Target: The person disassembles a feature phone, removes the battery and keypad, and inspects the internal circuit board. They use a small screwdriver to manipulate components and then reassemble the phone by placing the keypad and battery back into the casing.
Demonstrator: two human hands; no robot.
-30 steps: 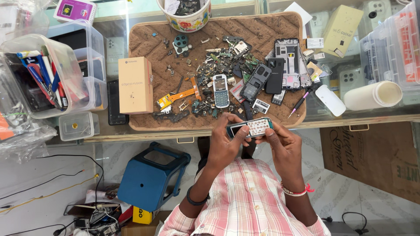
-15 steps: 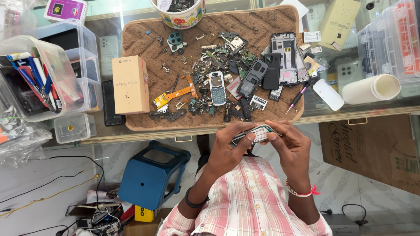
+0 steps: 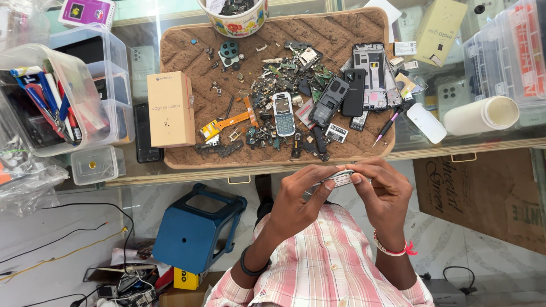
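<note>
Both my hands hold a small keypad phone (image 3: 340, 178) edge-on, just in front of the counter's front edge. My left hand (image 3: 300, 196) grips its left end, thumb pressed along the side. My right hand (image 3: 383, 190) wraps the right end with fingers curled over the top. On the brown mat (image 3: 187, 48) beyond lie another keypad phone (image 3: 282, 113), dark phone bodies (image 3: 329, 101), a bare phone frame (image 3: 371, 74), an orange flex strip (image 3: 227, 123) and several small loose parts.
A tan cardboard box (image 3: 170, 108) stands on the mat's left. Clear bins with pens (image 3: 51, 102) sit at far left, a floral bowl (image 3: 234, 17) at top, a white roll (image 3: 480, 115) and purple-tipped tool (image 3: 388, 123) at right. A blue stool (image 3: 196, 227) stands below the counter.
My hands have drawn the phone down, nearer my body, and tilted it from face-up to edge-on. The view has shifted slightly.
</note>
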